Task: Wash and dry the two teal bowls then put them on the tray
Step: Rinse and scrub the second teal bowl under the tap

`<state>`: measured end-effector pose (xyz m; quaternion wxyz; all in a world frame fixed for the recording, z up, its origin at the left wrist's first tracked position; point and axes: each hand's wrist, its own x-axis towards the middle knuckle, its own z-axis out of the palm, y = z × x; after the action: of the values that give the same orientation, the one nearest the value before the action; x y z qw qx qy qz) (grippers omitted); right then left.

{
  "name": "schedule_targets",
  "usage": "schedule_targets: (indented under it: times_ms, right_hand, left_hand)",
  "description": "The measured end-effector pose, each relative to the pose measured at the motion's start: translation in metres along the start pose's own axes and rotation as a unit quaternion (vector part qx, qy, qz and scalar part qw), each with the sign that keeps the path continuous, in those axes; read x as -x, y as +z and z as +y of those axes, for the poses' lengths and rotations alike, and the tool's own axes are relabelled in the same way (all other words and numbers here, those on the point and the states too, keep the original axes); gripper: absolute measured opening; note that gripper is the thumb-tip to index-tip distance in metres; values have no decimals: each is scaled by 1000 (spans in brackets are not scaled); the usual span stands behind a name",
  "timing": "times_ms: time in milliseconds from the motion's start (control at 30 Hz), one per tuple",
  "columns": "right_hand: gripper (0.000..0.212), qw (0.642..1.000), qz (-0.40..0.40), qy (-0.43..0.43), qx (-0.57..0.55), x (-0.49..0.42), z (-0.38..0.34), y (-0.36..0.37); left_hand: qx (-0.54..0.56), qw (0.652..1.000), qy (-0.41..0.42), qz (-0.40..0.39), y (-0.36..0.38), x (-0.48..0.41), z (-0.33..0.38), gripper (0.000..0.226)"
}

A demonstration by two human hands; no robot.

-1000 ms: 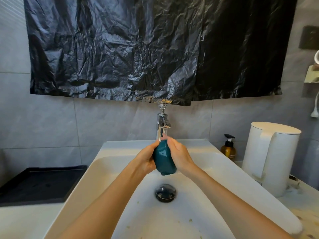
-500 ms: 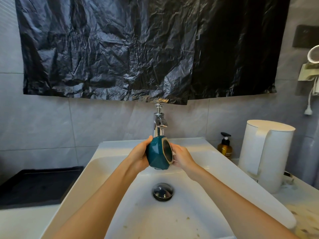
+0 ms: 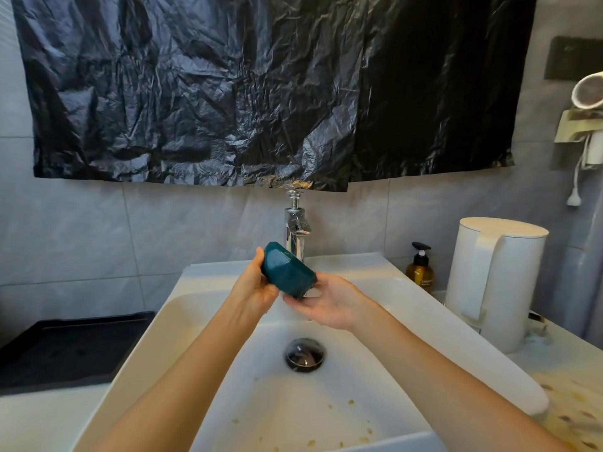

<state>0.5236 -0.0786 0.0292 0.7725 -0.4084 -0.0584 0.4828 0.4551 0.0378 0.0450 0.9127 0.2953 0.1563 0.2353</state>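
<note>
Head view looks down over a white sink [image 3: 202, 298] where the washing step is plainly the one in hand; a teal bowl [image 3: 287, 272] is held over the basin, just in front of the chrome tap [image 3: 295, 233], tipped so that its faceted outside and base face us and its mouth turns away and down to the right; the left hand [image 3: 254, 285] is curled round the bowl's upper left side with the thumb up along its wall, so it has firm hold of it; the right hand [image 3: 329, 305] lies palm up and mostly open under the lower rim, fingers touching it, more cradling or rubbing than gripping; whether water is running I cannot tell for sure, though there is a glint under the spout; only this one bowl shows, the second is nowhere in view; the dark tray [image 3: 75, 347] waits on the bench to the left of the sink, with nothing I can make out on it; crumbs lie scattered in the basin near the drain [image 3: 305, 354]; I would judge the task early, with this bowl not yet dried; next it wants turning to rinse the inside, shaking off, then a cloth, and none is in sight.
</note>
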Motion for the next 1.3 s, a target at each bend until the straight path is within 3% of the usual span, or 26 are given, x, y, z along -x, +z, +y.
schedule_targets:
  times_ms: [100, 267, 467, 567, 667, 733, 867, 967, 1300]
  right_hand:
    - [30, 997, 14, 15, -74, 1, -3, 5]
    - [49, 995, 45, -30, -85, -2, -13, 3]
    - [46, 996, 51, -71, 4, -1, -17, -3]
    - [48, 983, 88, -129, 95, -6, -16, 2]
    - [46, 962, 121, -192, 149, -10, -10, 10]
    - [45, 966, 106, -190, 136, -13, -7, 13]
    - [21, 991, -12, -128, 39, -11, -11, 11]
    - [20, 992, -71, -99, 45, -7, -12, 9]
    - [33, 975, -31, -191, 110, -7, -10, 15]
  left_hand:
    - [6, 1000, -24, 5, 3, 4, -2, 31]
    - [5, 994, -111, -5, -1, 8, 2, 42]
    - [-120, 982, -144, 11, -10, 4, 1, 39]
    - [-188, 970, -152, -18, -10, 8, -2, 55]
    - [-323, 940, -104, -42, -9, 14, -8, 57]
    - [-351, 933, -76, -31, -12, 14, -9, 61]
    - [-319, 944, -83, -11, -20, 10, -2, 66]
    - [-350, 933, -80, -4, -24, 11, 2, 71]
    - [-434, 901, 14, -14, -6, 3, -14, 48]
